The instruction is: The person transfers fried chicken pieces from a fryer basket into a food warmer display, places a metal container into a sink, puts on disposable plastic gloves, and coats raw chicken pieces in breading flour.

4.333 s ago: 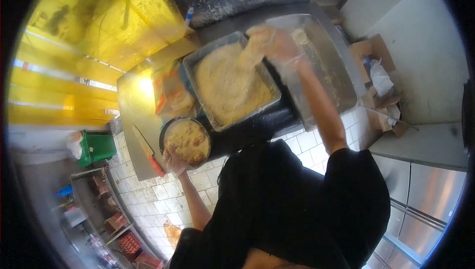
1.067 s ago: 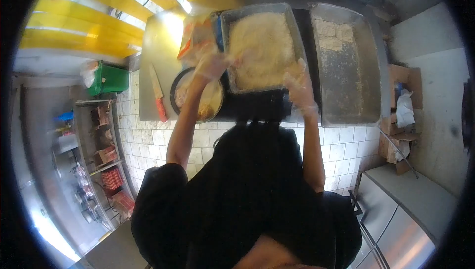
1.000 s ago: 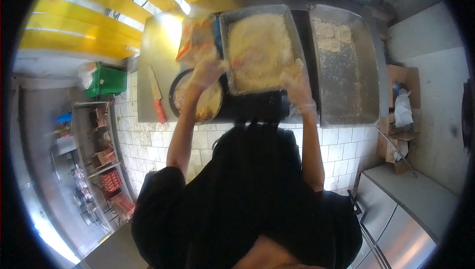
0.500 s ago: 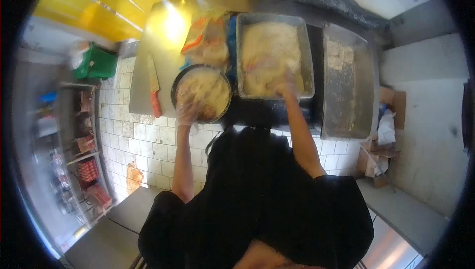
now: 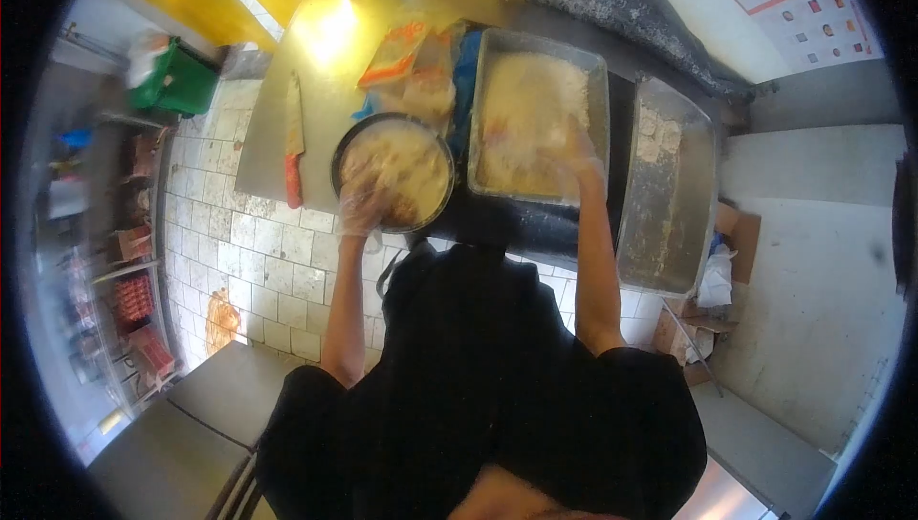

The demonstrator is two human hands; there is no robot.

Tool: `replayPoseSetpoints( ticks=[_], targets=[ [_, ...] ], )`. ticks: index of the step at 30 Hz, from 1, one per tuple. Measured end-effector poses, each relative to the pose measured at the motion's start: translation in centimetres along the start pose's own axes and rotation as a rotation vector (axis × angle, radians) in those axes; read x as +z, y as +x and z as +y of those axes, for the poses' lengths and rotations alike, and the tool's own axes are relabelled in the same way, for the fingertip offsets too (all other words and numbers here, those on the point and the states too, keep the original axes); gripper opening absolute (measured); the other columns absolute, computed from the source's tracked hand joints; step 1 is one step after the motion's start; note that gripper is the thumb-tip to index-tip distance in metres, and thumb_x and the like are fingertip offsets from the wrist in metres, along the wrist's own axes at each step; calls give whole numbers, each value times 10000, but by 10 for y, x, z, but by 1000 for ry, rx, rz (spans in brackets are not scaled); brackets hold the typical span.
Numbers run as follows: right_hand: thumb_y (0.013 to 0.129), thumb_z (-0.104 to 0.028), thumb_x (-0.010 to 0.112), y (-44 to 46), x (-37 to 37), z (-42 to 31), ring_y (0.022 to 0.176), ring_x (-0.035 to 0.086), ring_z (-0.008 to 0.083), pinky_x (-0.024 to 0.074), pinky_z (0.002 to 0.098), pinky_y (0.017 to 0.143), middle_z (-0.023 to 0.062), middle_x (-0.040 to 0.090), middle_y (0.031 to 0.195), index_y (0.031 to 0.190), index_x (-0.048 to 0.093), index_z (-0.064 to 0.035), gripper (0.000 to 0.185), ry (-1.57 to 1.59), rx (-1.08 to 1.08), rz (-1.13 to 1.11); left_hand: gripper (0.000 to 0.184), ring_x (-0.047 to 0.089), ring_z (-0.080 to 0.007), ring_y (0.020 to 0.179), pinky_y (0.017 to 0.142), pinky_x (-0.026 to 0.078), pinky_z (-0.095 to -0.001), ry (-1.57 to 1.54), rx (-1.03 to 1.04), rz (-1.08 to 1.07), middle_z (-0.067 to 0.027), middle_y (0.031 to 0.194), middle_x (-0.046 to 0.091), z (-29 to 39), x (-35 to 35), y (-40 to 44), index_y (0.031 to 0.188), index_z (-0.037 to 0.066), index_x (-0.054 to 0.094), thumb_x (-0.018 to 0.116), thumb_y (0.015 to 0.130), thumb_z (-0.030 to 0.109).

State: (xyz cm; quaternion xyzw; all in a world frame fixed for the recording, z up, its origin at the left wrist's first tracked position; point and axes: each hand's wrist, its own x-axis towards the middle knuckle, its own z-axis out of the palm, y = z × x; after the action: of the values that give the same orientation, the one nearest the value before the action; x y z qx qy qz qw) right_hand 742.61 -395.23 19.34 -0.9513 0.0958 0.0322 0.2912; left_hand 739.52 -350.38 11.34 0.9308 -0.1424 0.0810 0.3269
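Note:
My left hand point(image 5: 364, 202), in a clear plastic glove, reaches over the near left rim of a round dark bowl point(image 5: 447, 197). Its fingertips dip into pale, wet batter point(image 5: 411, 158) with lumpy pieces in it, so their grip is hidden. In the rectangular metal tray point(image 5: 604, 104) to the right lies pale, flour-like powder point(image 5: 526, 89). My right hand point(image 5: 574, 152), also gloved, is over the right side of this powder, its fingers smeared by motion. Whether it holds a piece does not show.
A red-handled knife point(image 5: 294, 152) lies left of the bowl on the metal table point(image 5: 263, 128). Behind the bowl is an orange-printed plastic bag point(image 5: 406, 66). A second metal tray point(image 5: 665, 223) with floury clumps stands at the right; a green crate point(image 5: 177, 85) is far left.
My right hand has moved from the tray's near edge farther in and to the right. The left hand stays at the bowl. The whole view has tilted slightly.

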Motion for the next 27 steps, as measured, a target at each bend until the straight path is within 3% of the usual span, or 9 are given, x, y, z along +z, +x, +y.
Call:
replayPoseSetpoints(
  ticks=[3,6,8,15,17,18,20,24,27],
  targets=[
    [647,-261,841,-16,5,-10,1258,494,371,392,395,1085,238,479,1397,1439,366,4,961,-203,154,55,339,563,-288,1170,1008,435,-446,27,26,-33,-85,1236,628,3,-2,-2,1077,183,720,719,766,317],
    [582,-227,890,-17,9,-20,1300,471,345,402,401,1074,227,484,1410,1487,286,12,1114,-71,319,-248,319,568,-274,1164,1008,432,-463,-21,54,16,-74,1213,635,32,-20,9,1071,215,728,710,766,305],
    [619,-150,845,-22,34,-3,1224,535,347,458,397,1013,218,541,1344,1483,290,14,1040,114,234,-5,298,575,-277,1149,1002,434,-470,-36,37,-10,-74,1205,638,31,-18,8,1070,228,730,701,784,308],
    [682,-108,805,0,37,20,1206,548,329,456,385,1010,209,560,1317,1444,347,7,896,349,211,-58,303,576,-294,1135,997,430,-448,-45,-69,-9,-101,1218,640,43,-22,10,1097,211,722,696,832,355],
    [711,-202,791,-2,18,-21,1240,534,318,386,366,1084,203,569,1323,1429,418,-42,825,144,-162,83,324,576,-298,1137,987,436,-435,-88,-137,-41,-111,1207,647,45,-22,9,1079,169,726,709,822,367],
    [711,-202,791,-2,2,-51,1240,534,318,386,366,1084,203,569,1323,1429,418,-42,825,145,-155,81,345,577,-299,1138,978,442,-427,-114,-155,-67,-115,1196,653,44,-22,11,1062,135,729,721,811,372],
    [745,-317,764,2,-25,-99,1214,545,354,395,385,1070,218,543,1343,1406,462,-81,764,-82,-330,-198,380,579,-295,1135,974,448,-423,-83,-146,-68,-115,1196,654,42,-22,8,1064,108,720,727,809,389],
    [745,-365,739,15,-6,-75,1198,549,370,411,411,1050,244,532,1332,1391,483,-96,745,-226,-443,-136,412,572,-290,1143,983,449,-415,-373,-373,-128,-108,1212,650,61,-37,19,1072,76,707,739,807,391],
    [734,-325,739,31,18,-67,1191,561,355,429,420,1038,235,545,1318,1386,494,-126,724,-694,-392,-325,392,612,-296,1069,937,482,-400,-132,-227,-39,-129,1219,645,51,-28,8,1086,72,698,743,813,349]
  ],
)
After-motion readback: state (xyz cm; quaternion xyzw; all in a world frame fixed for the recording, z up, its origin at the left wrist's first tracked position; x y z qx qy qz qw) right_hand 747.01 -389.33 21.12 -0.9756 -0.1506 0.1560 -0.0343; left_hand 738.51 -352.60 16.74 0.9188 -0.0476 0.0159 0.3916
